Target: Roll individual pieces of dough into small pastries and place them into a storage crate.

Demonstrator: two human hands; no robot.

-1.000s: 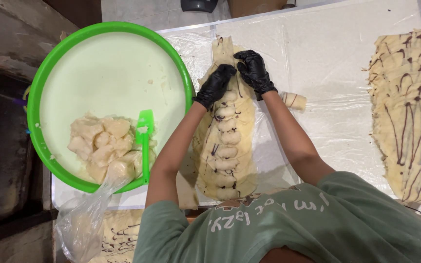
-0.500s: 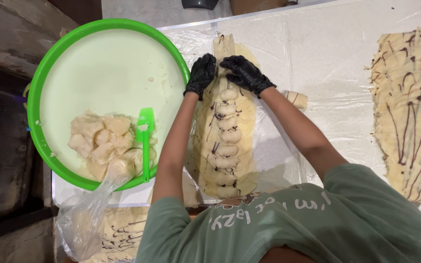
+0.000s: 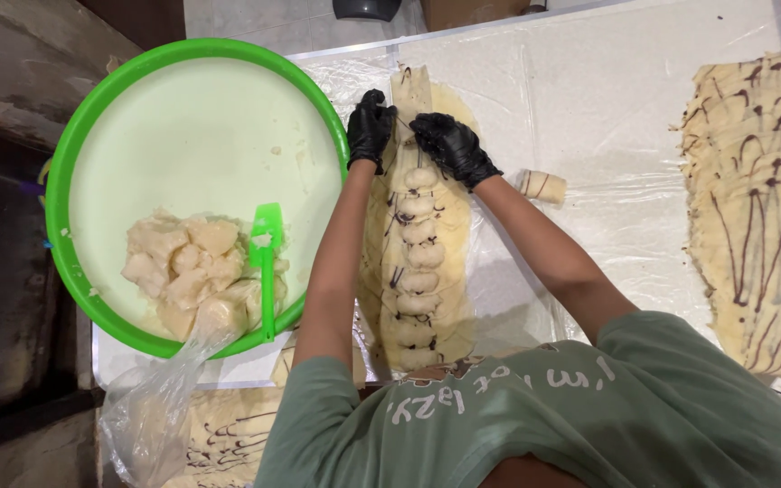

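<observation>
Both gloved hands are pinched onto the far end of the dough strip [image 3: 418, 262]: the left hand [image 3: 371, 126] is closed on the left edge, the right hand [image 3: 449, 145] is closed on the top fold, so both grips are shut on pastry, not open. Looks like the folding or sealing step is in hand at the far end, judging by where the fingers sit. A careful pinch along the edges would be called for next, since the sheet seems thin and tearable.

The strip is laid lengthwise on the plastic-covered bench [image 3: 589, 81], with a row of pale filling lumps [image 3: 419, 230] and dark drizzle lines down it. Just left, a green basin [image 3: 74, 163] with filling chunks and a green spatula [image 3: 266, 262] is seen.
</observation>
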